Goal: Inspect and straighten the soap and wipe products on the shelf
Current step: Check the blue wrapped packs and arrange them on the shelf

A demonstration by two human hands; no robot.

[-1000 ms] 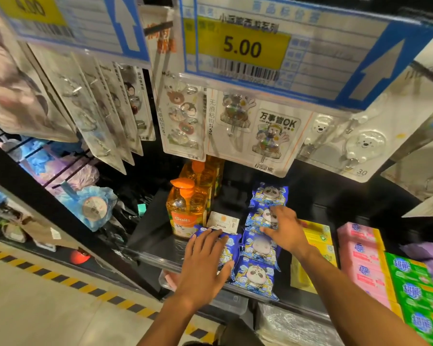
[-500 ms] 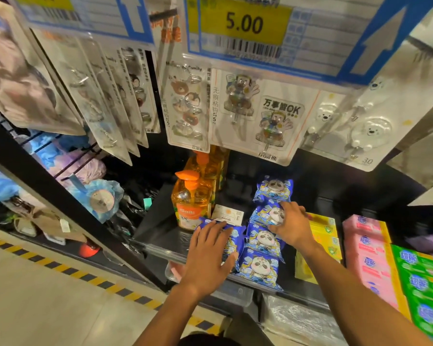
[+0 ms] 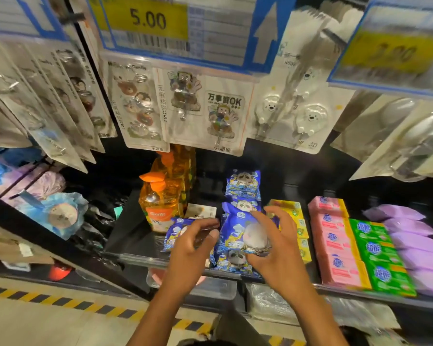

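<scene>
On the shelf (image 3: 133, 231), between soap bottle (image 3: 158, 203) and yellow soap boxes (image 3: 295, 216), our right hand (image 3: 280, 250) grips a raised wipe pack (image 3: 238, 231) while our left hand (image 3: 188, 253) pinches the front-left pack (image 3: 175, 228), so we'd prob lay both flat, squared to the wipe row (image 3: 243, 186).

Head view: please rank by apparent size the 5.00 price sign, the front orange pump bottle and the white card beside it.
Largest: 5.00 price sign, though nearness to the camera enlarges it.
Next: front orange pump bottle.
Smallest: white card.
</scene>
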